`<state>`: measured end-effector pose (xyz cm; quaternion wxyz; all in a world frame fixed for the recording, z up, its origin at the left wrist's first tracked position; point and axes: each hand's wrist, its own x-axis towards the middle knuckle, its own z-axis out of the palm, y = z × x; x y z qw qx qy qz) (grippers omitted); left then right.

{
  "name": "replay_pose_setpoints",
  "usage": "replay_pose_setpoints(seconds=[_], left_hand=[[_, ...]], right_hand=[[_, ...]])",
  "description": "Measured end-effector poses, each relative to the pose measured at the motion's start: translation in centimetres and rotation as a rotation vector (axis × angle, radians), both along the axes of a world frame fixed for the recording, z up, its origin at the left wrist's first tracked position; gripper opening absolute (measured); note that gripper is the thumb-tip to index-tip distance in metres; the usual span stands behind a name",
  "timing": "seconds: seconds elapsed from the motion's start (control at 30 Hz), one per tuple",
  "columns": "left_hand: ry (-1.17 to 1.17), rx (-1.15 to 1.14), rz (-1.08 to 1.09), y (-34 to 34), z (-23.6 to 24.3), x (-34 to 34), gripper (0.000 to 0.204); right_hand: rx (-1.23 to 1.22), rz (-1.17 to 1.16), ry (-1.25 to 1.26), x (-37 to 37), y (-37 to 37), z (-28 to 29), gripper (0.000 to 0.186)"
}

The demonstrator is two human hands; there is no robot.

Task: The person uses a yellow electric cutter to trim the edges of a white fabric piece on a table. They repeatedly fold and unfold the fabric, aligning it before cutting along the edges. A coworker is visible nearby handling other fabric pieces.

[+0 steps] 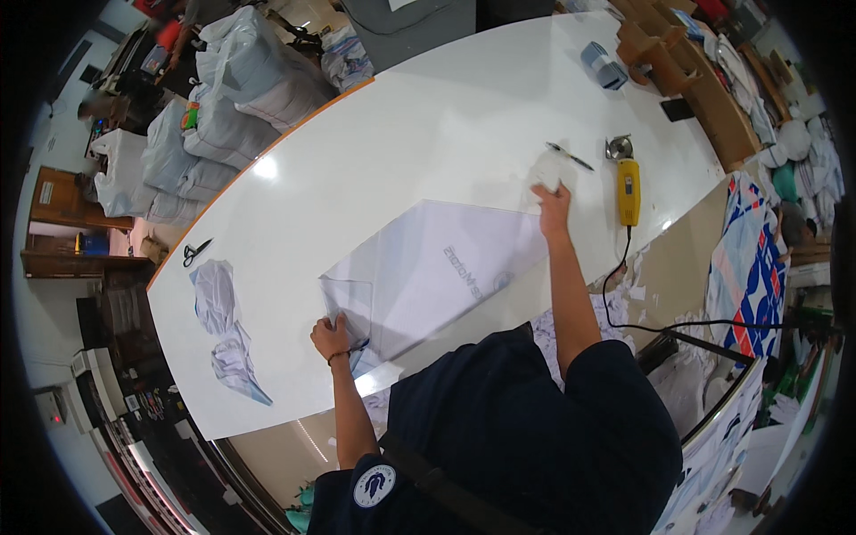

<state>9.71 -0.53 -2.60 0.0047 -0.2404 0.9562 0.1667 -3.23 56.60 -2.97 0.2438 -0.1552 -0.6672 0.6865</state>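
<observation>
A white printed sheet (446,276), paper or thin fabric, lies on the white worktable (374,160). My left hand (330,332) grips its left edge, near a folded part. At its right corner is my right hand (551,201), thumb and fingers apart, with nothing visible between the fingertips. Beyond that hand are a pen (568,155) and a yellow electric cutter (629,192) with a round blade and black cord. Black scissors (196,252) and crumpled white pieces (223,325) lie at the left.
Stuffed sacks (245,71) stand beyond the table's orange edge. A rolled grey bundle (604,65), black phone (677,109) and cardboard boxes (695,98) occupy the far right end. Patterned material (740,259) hangs at right; scraps (553,321) lie below the table's near edge.
</observation>
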Motion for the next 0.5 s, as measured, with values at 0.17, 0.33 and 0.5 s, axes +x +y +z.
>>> replay_pose_setpoints(seconds=[0.17, 0.33, 0.5], left_hand=[[-0.125, -0.048, 0.066, -1.4, 0.4, -1.4, 0.039], [0.313, -0.429, -0.078, 1.6, 2.7, -3.1, 0.04], [0.014, 0.717, -0.629, 13.7, 4.6, -3.5, 0.04]], right_hand=[[-0.738, 0.076, 0.103, 8.7, 1.3, 10.0, 0.041], [-0.475, 0.094, -0.184, 15.0, 4.0, 6.2, 0.044], [0.589, 0.242, -0.132, 15.5, -3.3, 7.1, 0.039]])
